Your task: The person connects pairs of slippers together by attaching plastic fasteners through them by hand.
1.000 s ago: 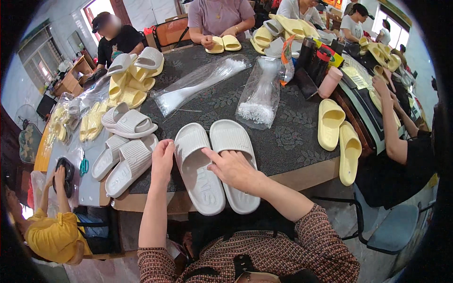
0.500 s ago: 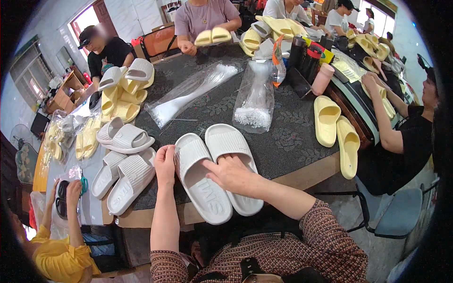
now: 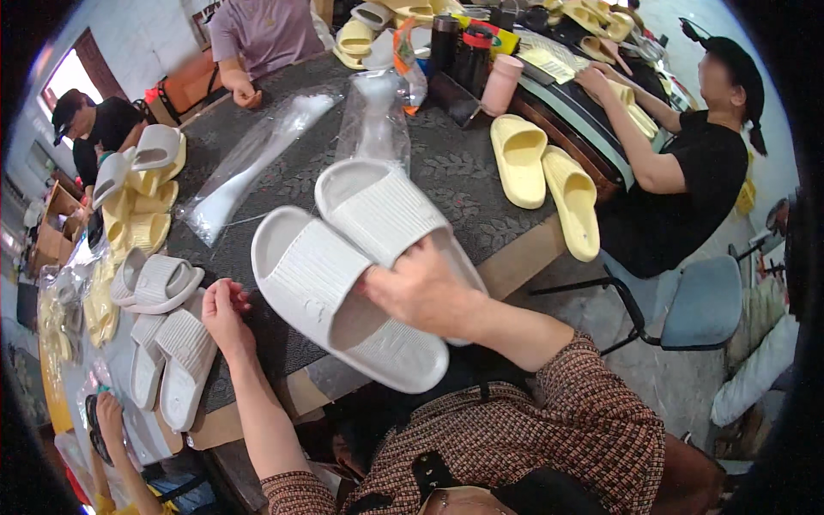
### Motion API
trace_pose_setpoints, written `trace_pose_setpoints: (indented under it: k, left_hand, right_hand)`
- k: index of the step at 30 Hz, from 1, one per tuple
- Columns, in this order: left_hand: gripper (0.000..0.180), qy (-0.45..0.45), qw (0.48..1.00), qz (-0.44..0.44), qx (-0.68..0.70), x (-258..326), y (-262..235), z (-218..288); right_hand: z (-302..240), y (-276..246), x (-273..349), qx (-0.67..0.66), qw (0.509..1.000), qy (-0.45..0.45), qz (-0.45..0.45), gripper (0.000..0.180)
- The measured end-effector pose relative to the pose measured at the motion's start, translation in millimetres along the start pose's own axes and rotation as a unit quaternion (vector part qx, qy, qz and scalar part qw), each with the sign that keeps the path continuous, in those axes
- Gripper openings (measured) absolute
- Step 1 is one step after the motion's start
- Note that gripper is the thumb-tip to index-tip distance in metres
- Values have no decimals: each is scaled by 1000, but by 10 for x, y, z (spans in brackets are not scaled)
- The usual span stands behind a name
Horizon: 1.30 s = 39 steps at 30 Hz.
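The fingers of the right hand (image 3: 421, 287) are clamped on two white slides (image 3: 343, 283), gripped together side by side and lifted clear of the dark table (image 3: 455, 172), soles tilted toward the camera. The left hand (image 3: 225, 311) is held just beside the nearer slide, fingers loosely curled and closed on nothing, resting at the table edge. As a judgement, the pairing of this one pair looks done and its bagging not yet begun: two clear bags (image 3: 257, 163) lie flat further up the table, well apart from the hands, seemingly unfilled. To the left, four more white slides (image 3: 163, 335) are counted near the left hand, two stacked and two lying side by side, unbagged. Two yellow slides (image 3: 549, 180) lie at the right edge, before a seated person in black (image 3: 687, 180). A heap of yellow and white slides (image 3: 142, 189) at far left is too jumbled to count.
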<state>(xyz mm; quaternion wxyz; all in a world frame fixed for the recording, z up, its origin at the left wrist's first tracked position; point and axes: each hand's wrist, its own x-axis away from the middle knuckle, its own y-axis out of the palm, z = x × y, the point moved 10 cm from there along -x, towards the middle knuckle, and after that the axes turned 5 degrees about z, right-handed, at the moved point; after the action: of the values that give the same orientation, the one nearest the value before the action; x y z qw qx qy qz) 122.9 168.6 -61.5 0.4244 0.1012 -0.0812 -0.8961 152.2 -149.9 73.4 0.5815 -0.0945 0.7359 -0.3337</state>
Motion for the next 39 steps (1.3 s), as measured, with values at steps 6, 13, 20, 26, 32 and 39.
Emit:
trace_pose_setpoints:
  k: [6,13,20,26,32,39]
  left_hand:
    - [14,-29,999,14,-16,11,-29,-72]
    - [13,-31,999,4,-19,6,43,-119]
    - [14,-37,999,11,-21,60,8,-121]
    - [15,-39,998,16,-39,52,-66,-120]
    - [17,-47,996,22,-77,59,33,-93]
    - [17,-27,996,31,-85,79,-11,-159]
  right_hand:
    - [902,-541,168,199,975,85,-45,15]
    - [2462,-1513,367,408,873,268,-11,28]
    - [2838,-1478,789,336,847,387,-143,39]
    - [2236,-1252,349,195,928,313,-48,25]
    - [1481,-391,27,-26,971,223,-84,19]
    - [1085,892,-87,14,957,149,-250,24]
